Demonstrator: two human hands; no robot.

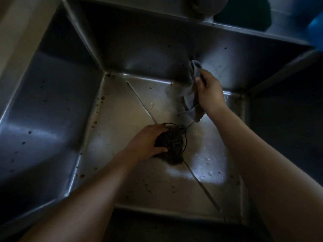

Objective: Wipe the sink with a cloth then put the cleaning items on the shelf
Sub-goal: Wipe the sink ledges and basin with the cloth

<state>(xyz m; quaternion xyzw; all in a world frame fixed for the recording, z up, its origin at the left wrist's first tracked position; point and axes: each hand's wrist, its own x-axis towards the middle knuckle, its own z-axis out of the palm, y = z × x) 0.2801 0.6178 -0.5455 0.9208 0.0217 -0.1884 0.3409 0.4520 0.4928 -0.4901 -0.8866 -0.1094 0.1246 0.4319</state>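
Note:
I look down into a deep steel sink (122, 109) with brown specks on its floor and walls. My right hand (208, 88) grips a grey cloth (191, 98) against the far wall, near the back right corner. The cloth hangs down toward the floor. My left hand (145, 142) holds a dark wiry scouring pad (172, 145) on the sink floor, over the round drain at the centre. The pad hides most of the drain.
A blue object (316, 25) sits at the top right, behind the sink's rim. A pale wall or panel (21, 23) runs along the upper left. Water droplets (208, 172) lie on the floor's right half.

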